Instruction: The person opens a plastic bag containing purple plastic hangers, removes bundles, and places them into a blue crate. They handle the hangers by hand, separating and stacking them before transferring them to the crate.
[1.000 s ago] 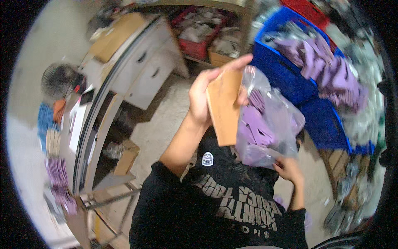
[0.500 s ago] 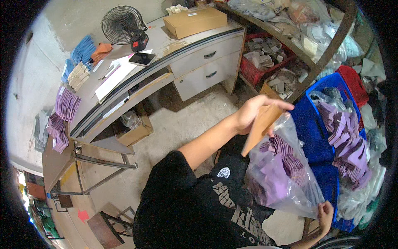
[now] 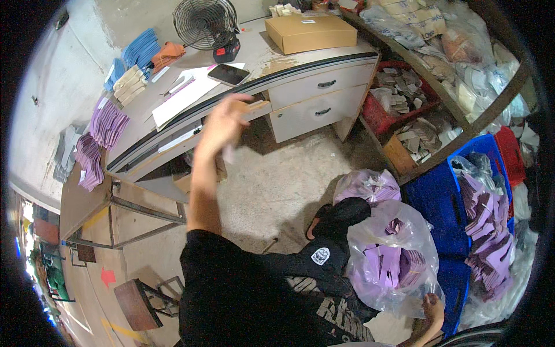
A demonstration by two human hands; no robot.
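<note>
Reaching left hand point(image 3: 222, 124), blurred, grip unclear, near desk edge point(image 3: 191, 115); right hand point(image 3: 432, 306) pinching clear bag point(image 3: 393, 260) rim.

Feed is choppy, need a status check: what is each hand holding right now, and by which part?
The right hand grips the clear plastic bag of purple pieces at its lower edge. The left hand is raised toward the desk and motion-blurred; whether it holds anything cannot be told.

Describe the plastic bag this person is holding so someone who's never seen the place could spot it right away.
Start at the blue crates on the right. In front of them, the right hand grips a clear plastic bag of purple pieces. A second, knotted bag lies behind; the held one is bigger.
</note>
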